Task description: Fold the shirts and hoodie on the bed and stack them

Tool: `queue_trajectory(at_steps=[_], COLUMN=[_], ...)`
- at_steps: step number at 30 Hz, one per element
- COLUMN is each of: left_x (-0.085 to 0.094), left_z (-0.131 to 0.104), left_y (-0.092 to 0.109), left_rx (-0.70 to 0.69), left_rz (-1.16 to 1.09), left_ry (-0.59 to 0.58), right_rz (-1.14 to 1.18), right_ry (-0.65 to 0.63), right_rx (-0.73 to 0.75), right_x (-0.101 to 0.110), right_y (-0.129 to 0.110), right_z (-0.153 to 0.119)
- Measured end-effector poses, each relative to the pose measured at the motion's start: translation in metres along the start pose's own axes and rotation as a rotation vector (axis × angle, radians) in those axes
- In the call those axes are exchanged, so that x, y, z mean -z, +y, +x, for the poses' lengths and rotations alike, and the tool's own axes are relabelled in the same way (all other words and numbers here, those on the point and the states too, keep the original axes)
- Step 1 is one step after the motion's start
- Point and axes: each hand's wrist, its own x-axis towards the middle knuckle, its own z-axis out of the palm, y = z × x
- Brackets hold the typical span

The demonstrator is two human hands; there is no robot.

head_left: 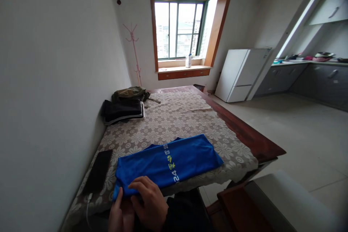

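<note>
A blue T-shirt (163,163), folded into a long strip with white and yellow print across it, lies at the near end of the table. My left hand (121,210) is at its near left corner, index finger stretched over the fabric and the other fingers bent at the edge, seemingly closed on the cloth. Just right of it, my right hand (150,201) reaches over the shirt's near edge with its index finger and thumb apart. The right palm is hidden from view.
A dark phone (98,171) with a white charging cable (87,210) lies left of the shirt. Dark folded clothes (123,110) and a green-brown backpack (129,93) rest by the wall. A lace tablecloth (174,116) covers much of the table; a stool (285,199) stands right.
</note>
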Motion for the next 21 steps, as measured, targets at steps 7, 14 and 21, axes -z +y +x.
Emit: queue_trajectory(at_steps=[7,14,21], left_x=[-0.035,-0.035,-0.095], left_z=[-0.011,-0.008,-0.037], left_y=[0.057,0.101,0.102], left_rx=[-0.074,-0.053,-0.478], left_rz=[-0.081,-0.034,0.110], left_ry=[0.122,0.178,0.026], right_rz=[0.483,1.046,1.141], right_ry=[0.319,0.395,0.421], right_rx=[-0.301,-0.425,-0.417], right_x=[0.037,0.046,0.042], right_y=[0.018,0.042,0.044], right_z=[-0.045,-0.044,-0.027])
